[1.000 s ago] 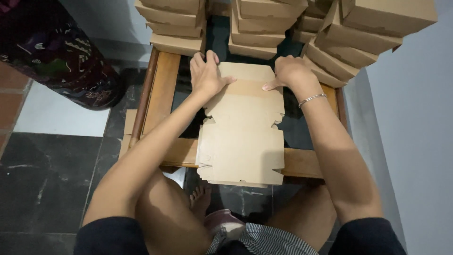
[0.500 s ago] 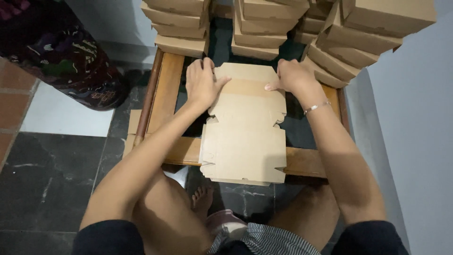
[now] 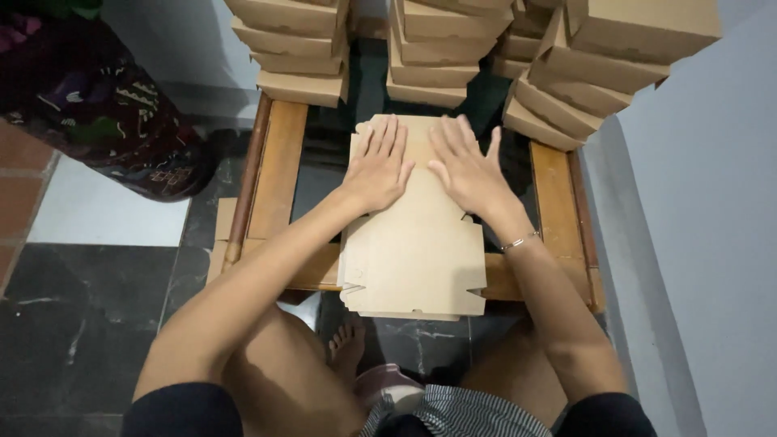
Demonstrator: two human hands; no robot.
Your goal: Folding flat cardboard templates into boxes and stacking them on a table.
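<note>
Both hands lie flat and fully open on a flat cardboard box blank point(image 3: 417, 243), palms down, fingers stretched out and pointing away from the person. The left hand point(image 3: 379, 168) rests on the far left part of the blank, its fingers slightly spread and reaching almost to the far edge. The right hand point(image 3: 465, 168) rests just beside it on the far right part, thumb angled toward the left hand, the two thumbs near each other but apart. Neither hand grips anything; they only press on the cardboard. A thin bracelet point(image 3: 518, 241) circles the right wrist.

The blank lies on a small wooden table point(image 3: 279, 174) with a dark glass top, and its near end hangs over the table's front rail above the person's knees. It seems to lie on a few more blanks of the same shape, whose edges show at the near end.

At the far side of the table stand stacks of folded cardboard boxes point(image 3: 301, 48), more of them leaning on the right point(image 3: 583, 81). A person in dark patterned cloth point(image 3: 97, 121) stands at the upper left on the tiled floor point(image 3: 81, 307).
</note>
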